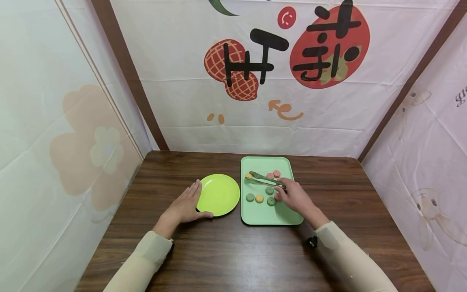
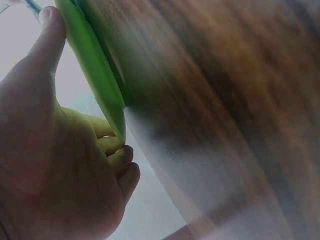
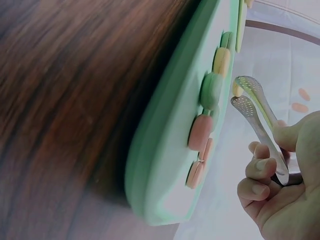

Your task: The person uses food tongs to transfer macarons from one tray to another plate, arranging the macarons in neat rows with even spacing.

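My right hand (image 1: 295, 197) holds metal tongs (image 1: 263, 180) above the mint-green tray (image 1: 284, 217). The tongs' tips are at a yellow macaron (image 1: 248, 176) near the tray's left side; whether they grip it, I cannot tell. In the right wrist view, thumb and fingers of the hand (image 3: 287, 175) pinch the tongs (image 3: 260, 117). Green macarons (image 1: 249, 197), another yellow one (image 1: 259, 198) and pink ones (image 1: 277, 173) lie on the tray. My left hand (image 1: 186, 206), fingers extended and thumb spread, touches the left edge of the lime-green plate (image 1: 220, 194). The left wrist view shows its palm (image 2: 60, 165) beside the plate's rim (image 2: 95, 70).
The plate and tray stand side by side on a dark brown wooden table (image 1: 233, 259), with a narrow gap between them. Behind the table hangs a printed white cloth (image 1: 175, 101), and more cloth hangs at both sides.
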A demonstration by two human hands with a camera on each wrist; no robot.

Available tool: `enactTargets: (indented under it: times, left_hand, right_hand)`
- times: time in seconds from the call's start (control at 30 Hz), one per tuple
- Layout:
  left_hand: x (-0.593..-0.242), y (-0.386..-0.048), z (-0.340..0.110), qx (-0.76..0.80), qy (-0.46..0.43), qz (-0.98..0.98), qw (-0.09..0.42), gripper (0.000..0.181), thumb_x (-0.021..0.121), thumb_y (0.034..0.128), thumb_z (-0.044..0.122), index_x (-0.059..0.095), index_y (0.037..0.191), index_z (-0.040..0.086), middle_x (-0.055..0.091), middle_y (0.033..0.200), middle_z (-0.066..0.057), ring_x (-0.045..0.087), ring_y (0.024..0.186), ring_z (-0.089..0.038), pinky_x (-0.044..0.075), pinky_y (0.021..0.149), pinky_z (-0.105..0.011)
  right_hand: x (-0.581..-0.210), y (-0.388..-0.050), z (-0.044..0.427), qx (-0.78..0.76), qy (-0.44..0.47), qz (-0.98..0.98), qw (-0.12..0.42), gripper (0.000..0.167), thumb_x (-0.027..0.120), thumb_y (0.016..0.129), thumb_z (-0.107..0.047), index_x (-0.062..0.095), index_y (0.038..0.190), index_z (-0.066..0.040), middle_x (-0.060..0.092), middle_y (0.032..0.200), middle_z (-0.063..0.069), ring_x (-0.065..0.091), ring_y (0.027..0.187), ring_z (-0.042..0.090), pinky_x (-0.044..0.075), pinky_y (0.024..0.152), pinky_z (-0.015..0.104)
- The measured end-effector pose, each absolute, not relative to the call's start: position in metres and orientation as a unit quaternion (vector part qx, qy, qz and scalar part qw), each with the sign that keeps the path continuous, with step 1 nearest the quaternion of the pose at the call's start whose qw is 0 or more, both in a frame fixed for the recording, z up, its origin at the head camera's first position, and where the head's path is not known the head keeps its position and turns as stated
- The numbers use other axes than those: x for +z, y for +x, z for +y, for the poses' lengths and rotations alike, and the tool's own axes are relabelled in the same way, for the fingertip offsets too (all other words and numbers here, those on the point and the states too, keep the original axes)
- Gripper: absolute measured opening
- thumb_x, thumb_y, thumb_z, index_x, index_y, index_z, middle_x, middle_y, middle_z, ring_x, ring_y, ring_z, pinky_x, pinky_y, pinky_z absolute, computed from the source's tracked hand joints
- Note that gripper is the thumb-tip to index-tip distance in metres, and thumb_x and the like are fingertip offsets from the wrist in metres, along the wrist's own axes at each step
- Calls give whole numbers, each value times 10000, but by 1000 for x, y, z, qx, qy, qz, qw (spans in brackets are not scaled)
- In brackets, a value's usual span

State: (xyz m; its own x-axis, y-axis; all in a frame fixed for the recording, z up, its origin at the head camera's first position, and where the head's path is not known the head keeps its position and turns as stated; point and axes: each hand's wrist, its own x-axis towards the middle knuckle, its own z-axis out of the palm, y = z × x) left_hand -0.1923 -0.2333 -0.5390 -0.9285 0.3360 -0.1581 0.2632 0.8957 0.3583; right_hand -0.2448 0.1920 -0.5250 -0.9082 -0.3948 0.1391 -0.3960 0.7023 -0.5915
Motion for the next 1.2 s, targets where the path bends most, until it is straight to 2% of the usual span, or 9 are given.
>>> enactTargets:
  times: [0.17, 0.27, 0.33, 0.5, 0.6, 0.77, 0.87, 1.1, 1.2]
  left_hand:
    - [-539, -192, -233, 168, 156, 967, 107, 1345, 731, 877, 766, 89, 1677, -105, 81, 1767, -289, 143, 1640, -429, 185, 1333, -559]
    - [-538, -192, -233, 167, 157, 968, 106, 1340, 731, 881, 761, 91, 1675, -109, 85, 1765, -293, 146, 1640, -428, 185, 1334, -558]
    - [-538, -192, -233, 166, 157, 968, 106, 1338, 733, 882, 757, 92, 1674, -110, 84, 1765, -293, 147, 1640, -429, 185, 1334, -558]
    - [-537, -192, -233, 168, 158, 967, 105, 1332, 745, 885, 741, 94, 1673, -113, 86, 1764, -295, 148, 1638, -432, 188, 1333, -560]
    - [-538, -192, -232, 169, 158, 967, 105, 1331, 745, 886, 739, 94, 1673, -113, 89, 1764, -296, 151, 1638, -433, 190, 1332, -561]
    - [-538, -192, -232, 167, 158, 967, 106, 1329, 742, 888, 740, 96, 1671, -117, 93, 1761, -301, 158, 1635, -437, 195, 1329, -567]
    - [-538, -192, -233, 165, 160, 968, 104, 1326, 742, 889, 738, 100, 1670, -120, 99, 1759, -306, 163, 1633, -441, 198, 1328, -566]
    - [-538, -192, -233, 161, 160, 968, 103, 1320, 743, 893, 732, 99, 1671, -118, 101, 1759, -305, 164, 1633, -440, 196, 1331, -560]
    - [-538, -192, -233, 161, 158, 968, 106, 1318, 738, 895, 735, 96, 1674, -112, 96, 1762, -298, 156, 1637, -433, 190, 1333, -557]
  right_hand:
    - [-524, -244, 186, 321, 233, -918, 10, 271, 651, 1101, -203, 701, 1287, -12, 736, 1106, 86, 735, 948, 215, 627, 807, 466]
    - [-523, -244, 183, 329, 245, -912, 15, 280, 658, 1095, -175, 686, 1299, 14, 739, 980, 75, 698, 831, 160, 599, 767, 445]
    - [-521, -243, 180, 328, 253, -910, 22, 318, 666, 1089, -169, 673, 1338, 29, 750, 1002, 98, 699, 835, 167, 598, 774, 448]
    - [-519, -243, 173, 324, 270, -905, 44, 375, 703, 1062, -130, 665, 1386, 53, 753, 1170, 166, 744, 994, 272, 624, 811, 464]
    - [-517, -243, 168, 326, 277, -903, 44, 284, 710, 1057, -124, 699, 1287, 42, 754, 1101, 144, 760, 980, 286, 635, 784, 447]
    - [-515, -246, 158, 321, 296, -899, 36, 83, 694, 1070, -143, 703, 1077, -61, 722, 968, 70, 756, 911, 225, 631, 767, 401]
    - [-514, -247, 153, 327, 312, -891, 39, 72, 699, 1063, -125, 707, 1042, -56, 705, 928, 54, 747, 890, 192, 635, 770, 376]
    - [-516, -245, 142, 323, 316, -892, 30, 220, 677, 1081, -166, 714, 1191, 20, 727, 1025, 88, 716, 898, 162, 624, 783, 374]
    - [-516, -245, 138, 323, 309, -894, 15, 252, 663, 1092, -194, 709, 1225, 15, 723, 1029, 67, 699, 887, 136, 612, 757, 358]
